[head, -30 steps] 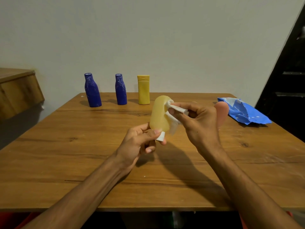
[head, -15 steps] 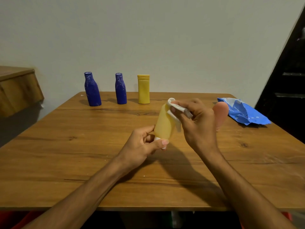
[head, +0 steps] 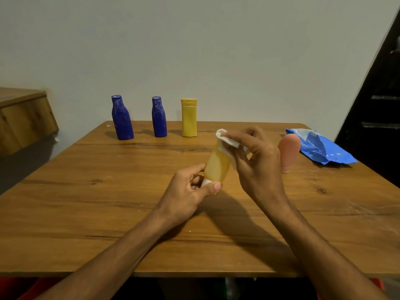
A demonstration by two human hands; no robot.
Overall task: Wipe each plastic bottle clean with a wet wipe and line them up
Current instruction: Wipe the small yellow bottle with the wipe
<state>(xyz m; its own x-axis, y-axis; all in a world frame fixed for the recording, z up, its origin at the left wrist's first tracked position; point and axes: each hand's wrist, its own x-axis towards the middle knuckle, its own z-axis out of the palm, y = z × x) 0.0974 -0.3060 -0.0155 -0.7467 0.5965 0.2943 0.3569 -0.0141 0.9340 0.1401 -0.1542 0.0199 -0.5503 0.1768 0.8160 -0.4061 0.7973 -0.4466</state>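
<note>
my left hand [head: 186, 191] gripped the pale yellow bottle [head: 216, 167] at its white cap end, thumb and fingers curled round it, holding it tilted above the wooden table [head: 86, 202]; my right hand [head: 257, 167] pinched the wet wipe [head: 227, 140] against the bottle's upper end, fingers bent over the cloth; along the far edge 3 bottles stood upright in a row, apart from each other: the left blue bottle [head: 121, 120], the right blue bottle [head: 159, 119], then 1 yellow bottle [head: 189, 120]; a pink bottle [head: 289, 148] stood on its narrow end just behind my right hand; beside it lay a crumpled blue packet [head: 322, 149]; whether they touched i could not tell.
</note>
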